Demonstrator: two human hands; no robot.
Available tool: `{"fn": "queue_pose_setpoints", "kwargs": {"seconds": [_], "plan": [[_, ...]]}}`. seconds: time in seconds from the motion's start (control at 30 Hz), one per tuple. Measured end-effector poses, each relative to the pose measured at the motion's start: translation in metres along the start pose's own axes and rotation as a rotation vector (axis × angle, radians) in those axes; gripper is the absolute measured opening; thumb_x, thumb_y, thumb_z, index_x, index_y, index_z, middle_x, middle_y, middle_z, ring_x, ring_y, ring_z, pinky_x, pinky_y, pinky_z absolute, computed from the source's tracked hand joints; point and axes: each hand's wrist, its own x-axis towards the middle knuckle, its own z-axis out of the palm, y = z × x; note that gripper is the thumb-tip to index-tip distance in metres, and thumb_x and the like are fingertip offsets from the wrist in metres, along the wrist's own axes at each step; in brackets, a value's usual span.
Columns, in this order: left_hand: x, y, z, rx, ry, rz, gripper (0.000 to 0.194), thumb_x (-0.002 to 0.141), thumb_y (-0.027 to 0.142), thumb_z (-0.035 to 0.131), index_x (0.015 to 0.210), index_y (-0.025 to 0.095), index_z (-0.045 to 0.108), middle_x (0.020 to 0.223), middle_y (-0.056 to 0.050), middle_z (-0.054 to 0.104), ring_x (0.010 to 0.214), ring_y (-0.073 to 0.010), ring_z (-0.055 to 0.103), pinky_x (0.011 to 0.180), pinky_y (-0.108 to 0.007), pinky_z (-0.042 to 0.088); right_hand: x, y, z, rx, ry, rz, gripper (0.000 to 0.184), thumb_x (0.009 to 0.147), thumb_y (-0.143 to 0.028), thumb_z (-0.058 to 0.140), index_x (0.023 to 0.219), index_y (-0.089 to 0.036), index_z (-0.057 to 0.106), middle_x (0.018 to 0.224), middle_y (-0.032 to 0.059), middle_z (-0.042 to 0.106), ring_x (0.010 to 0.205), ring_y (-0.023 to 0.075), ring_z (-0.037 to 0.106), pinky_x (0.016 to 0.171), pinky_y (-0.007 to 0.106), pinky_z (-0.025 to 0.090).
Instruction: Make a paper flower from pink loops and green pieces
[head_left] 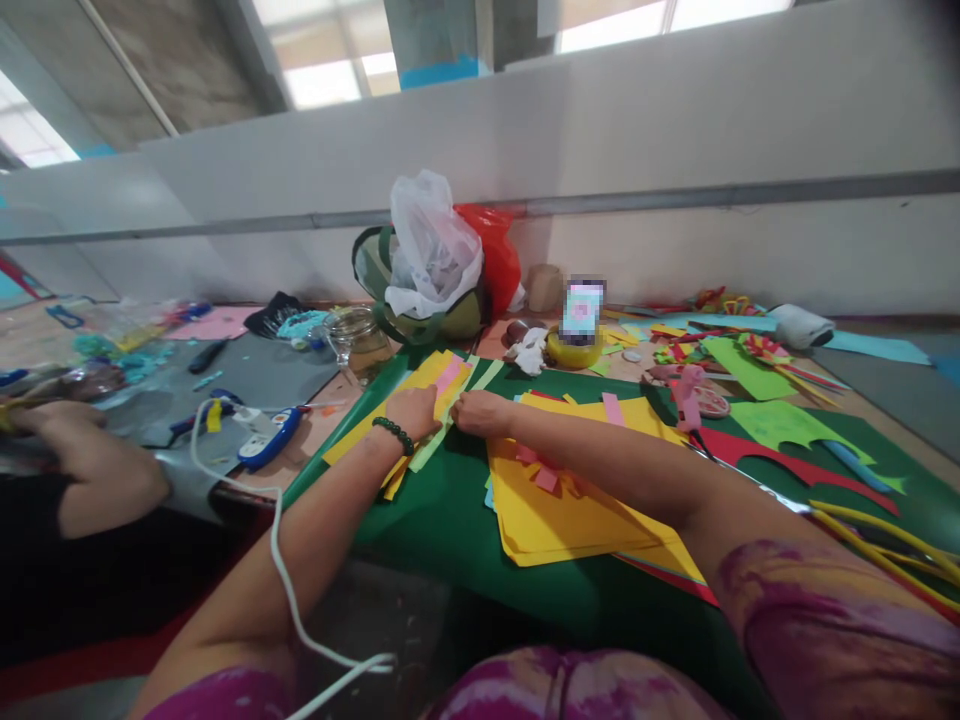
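My left hand [415, 412], with a dark green bead bracelet at the wrist, rests on a stack of yellow paper strips [361, 425], its fingers bent against the strips. A pink paper strip [451, 374] lies beyond it on the stack. My right hand [480, 412] is closed at the edge of a light green paper strip [429, 452]; its fingertips are partly hidden. Under my right forearm lie yellow paper sheets [559, 525] with a pink paper piece [546, 474] on them. Everything here rests on a dark green sheet [420, 510].
A pink glue gun [686, 396] stands at right near red cut paper [795, 470]. Behind are a glass jug [358, 342], a stuffed bag [435, 322], yellow tape [574, 349] and a phone [583, 310]. A white cable [279, 560] crosses my left arm. A co-worker's arm [97, 465] is at left.
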Motion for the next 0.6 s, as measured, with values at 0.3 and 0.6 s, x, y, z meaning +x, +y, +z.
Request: {"fn": "queue_pose_setpoints", "kwargs": {"seconds": [0.3, 0.6], "plan": [[0.003, -0.019, 0.000, -0.103, 0.034, -0.008, 0.050, 0.090, 0.050, 0.047, 0.121, 0.014, 0.060, 0.118, -0.018, 0.068, 0.110, -0.0319, 0.064, 0.086, -0.035, 0.048, -0.019, 0.009, -0.011, -0.073, 0.092, -0.001, 0.027, 0.094, -0.007, 0.039, 0.099, -0.008, 0.065, 0.091, 0.0148, 0.069, 0.087, 0.0221, 0.062, 0.066, 0.031, 0.042], [-0.016, -0.034, 0.008, -0.451, 0.040, 0.086, 0.067, 0.079, 0.055, 0.055, 0.129, 0.010, 0.057, 0.115, -0.014, 0.071, 0.098, -0.0248, 0.068, 0.084, -0.028, 0.049, -0.009, 0.014, -0.018, -0.105, 0.133, -0.025, 0.033, 0.097, -0.009, 0.032, 0.099, -0.008, 0.065, 0.096, 0.0162, 0.069, 0.090, 0.0227, 0.061, 0.069, 0.033, 0.040]]}}
